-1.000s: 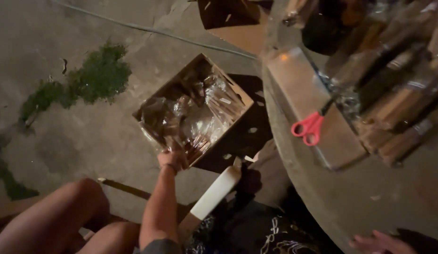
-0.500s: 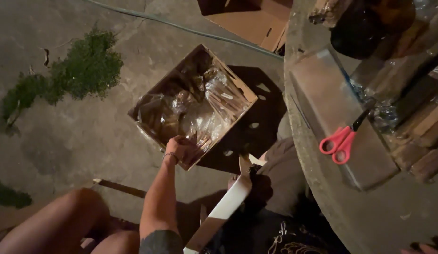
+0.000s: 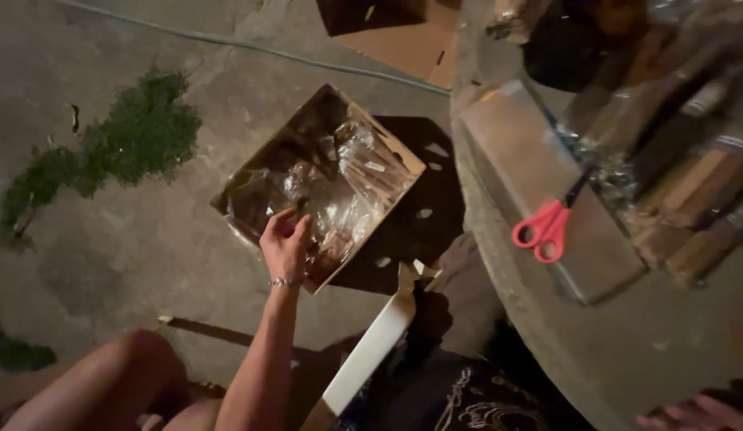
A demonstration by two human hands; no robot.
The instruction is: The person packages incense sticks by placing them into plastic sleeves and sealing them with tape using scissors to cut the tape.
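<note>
Stone table (image 3: 627,351): round, grey, at the right; bears a flat metal block (image 3: 539,191) and a stack of wrapped bundles (image 3: 675,175).

Cardboard box (image 3: 403,164): open, on the concrete floor left of the table, long axis running from lower left to upper right; filled with clear plastic packets (image 3: 347,191).

Left hand (image 3: 287,243): reaching down over the box's near edge, fingers half curled and touching the packets; whether anything is pinched cannot be told. The packets lie directly beyond the fingertips.

Right hand (image 3: 691,415): only fingers show, at the table's lower edge, well apart from the box; grip cannot be told.

Scissors (image 3: 547,227): red-handled, on the block.
</note>
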